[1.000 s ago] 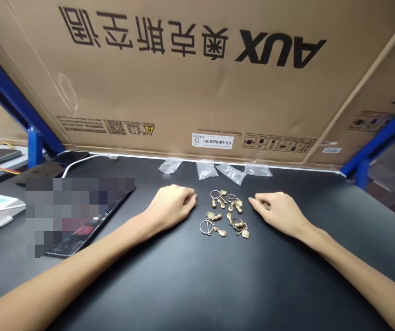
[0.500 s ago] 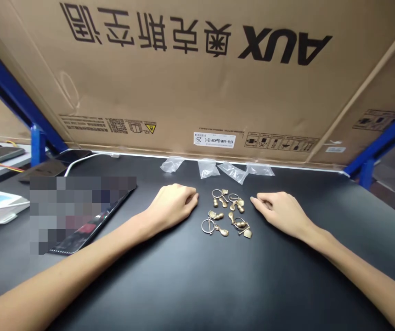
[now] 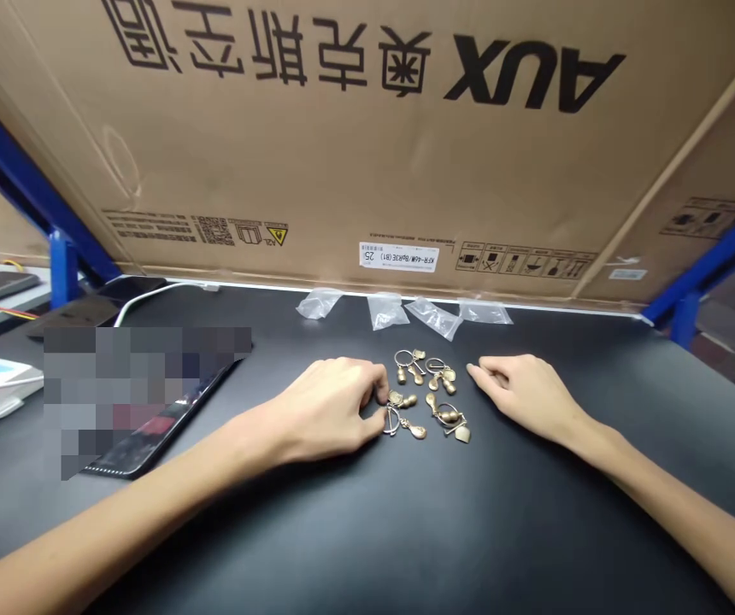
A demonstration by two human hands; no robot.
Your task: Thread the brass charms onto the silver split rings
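Left of the left hand's forearm lies a flat black item [image 3: 143, 457], mostly pixelated. The left hand [image 3: 335, 406] has thumb and forefinger apart at the near-left keyring [image 3: 417, 431], the thumb covering its ring's edge; contact is unclear. Beyond that grip lie four clear plastic bags [image 3: 387, 312] and the far-left keyring [image 3: 402, 374]; to its right, the far-right keyring [image 3: 449, 375] and near-right keyring [image 3: 449, 418]. Rightmost, the right hand [image 3: 525, 389] rests loosely curled beside the far-right keyring; whether its fingertips meet, I cannot tell.
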